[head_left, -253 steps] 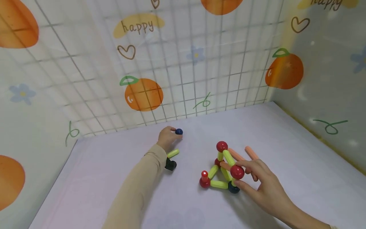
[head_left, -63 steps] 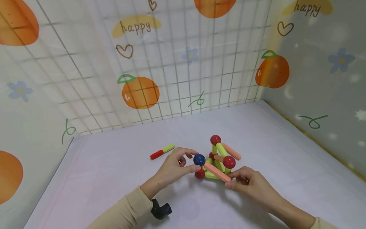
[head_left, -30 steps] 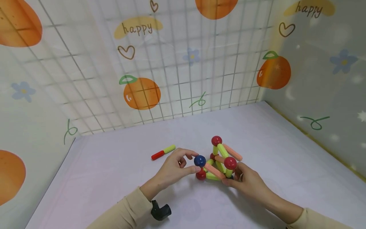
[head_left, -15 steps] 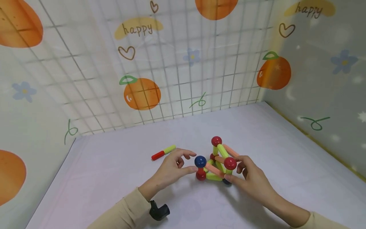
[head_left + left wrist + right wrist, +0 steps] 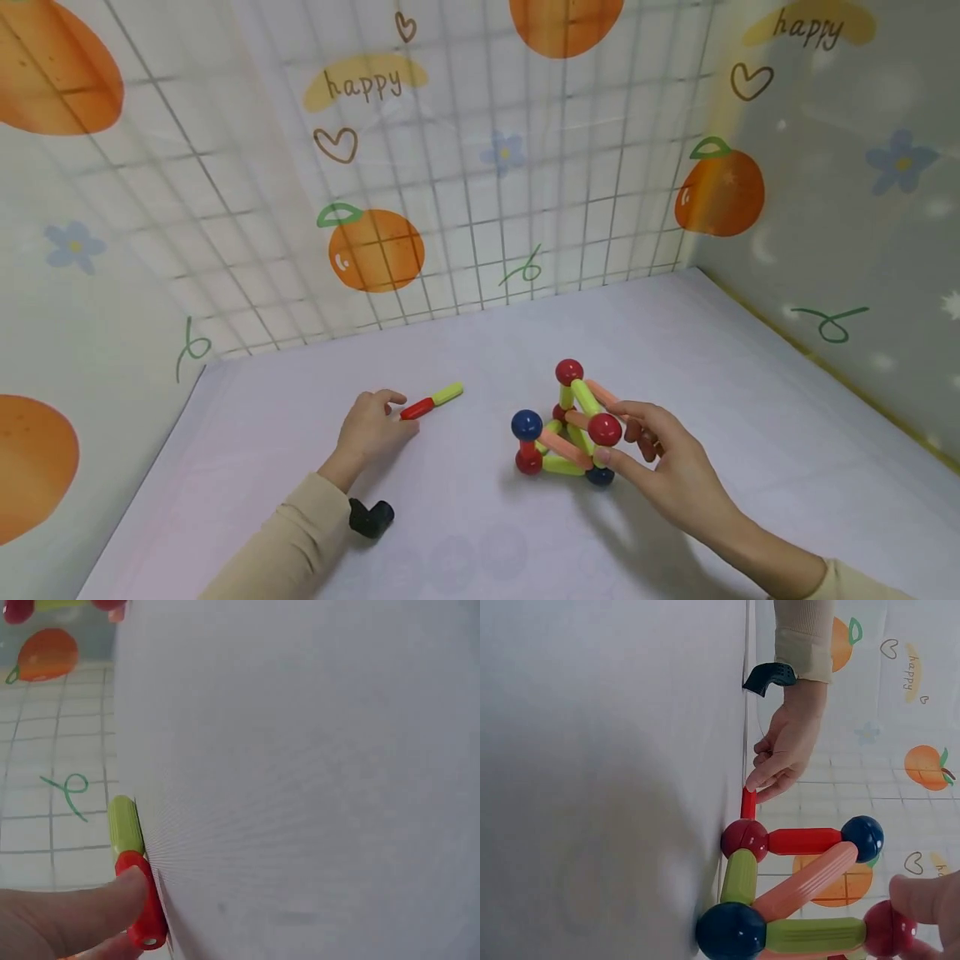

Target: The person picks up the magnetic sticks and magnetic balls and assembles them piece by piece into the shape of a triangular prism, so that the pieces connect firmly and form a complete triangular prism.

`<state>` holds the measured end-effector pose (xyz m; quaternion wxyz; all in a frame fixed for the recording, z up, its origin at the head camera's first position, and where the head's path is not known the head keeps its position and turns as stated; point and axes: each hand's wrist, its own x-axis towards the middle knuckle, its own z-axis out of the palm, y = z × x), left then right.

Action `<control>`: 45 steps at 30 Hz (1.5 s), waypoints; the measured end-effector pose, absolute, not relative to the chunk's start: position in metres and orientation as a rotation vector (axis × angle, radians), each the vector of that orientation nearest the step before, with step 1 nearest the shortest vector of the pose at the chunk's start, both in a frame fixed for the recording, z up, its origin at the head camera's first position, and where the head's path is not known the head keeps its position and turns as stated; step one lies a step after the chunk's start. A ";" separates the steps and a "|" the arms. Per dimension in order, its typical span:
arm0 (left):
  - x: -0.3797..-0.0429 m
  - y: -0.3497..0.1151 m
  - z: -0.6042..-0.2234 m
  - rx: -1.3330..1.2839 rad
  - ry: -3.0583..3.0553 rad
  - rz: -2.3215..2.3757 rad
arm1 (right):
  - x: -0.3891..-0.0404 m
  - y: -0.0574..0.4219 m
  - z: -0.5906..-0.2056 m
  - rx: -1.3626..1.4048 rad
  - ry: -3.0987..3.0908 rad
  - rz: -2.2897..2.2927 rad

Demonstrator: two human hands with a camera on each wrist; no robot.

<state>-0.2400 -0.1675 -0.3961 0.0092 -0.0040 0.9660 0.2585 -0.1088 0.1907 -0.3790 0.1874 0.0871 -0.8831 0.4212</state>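
My left hand [image 5: 369,433] pinches the end of a red magnetic rod [image 5: 417,408] between thumb and finger, low over the table. A yellow-green rod [image 5: 448,394] lies end to end with it. In the left wrist view the thumb overlaps the red rod [image 5: 152,915]. My right hand [image 5: 675,467] pinches a red ball [image 5: 604,430] at the near upper corner of a magnetic ball-and-rod frame. That frame has a blue ball [image 5: 527,425] atop a short red rod at its left. A salmon rod [image 5: 806,881] slants from this ball toward the lower blue ball [image 5: 731,931].
Another salmon rod [image 5: 604,393] lies behind the frame, partly hidden by the right hand. A black wrist device [image 5: 372,518] sits at the left sleeve. A printed curtain [image 5: 450,167] with a grid pattern stands behind the pale table [image 5: 465,550].
My left hand has let go of the blue ball and moved left to the red rod. Earlier, the salmon rod was set against the frame. The right hand has shifted up to the red ball.
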 end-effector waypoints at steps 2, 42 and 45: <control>-0.243 -0.171 -0.399 0.011 3.009 0.790 | -0.110 0.191 -0.380 0.260 -2.477 1.191; -0.217 -0.172 -0.360 0.279 2.580 1.270 | -0.112 0.192 -0.381 0.255 -2.488 1.225; -0.215 -0.158 -0.361 0.274 2.538 1.380 | -0.113 0.191 -0.382 0.269 -2.470 1.237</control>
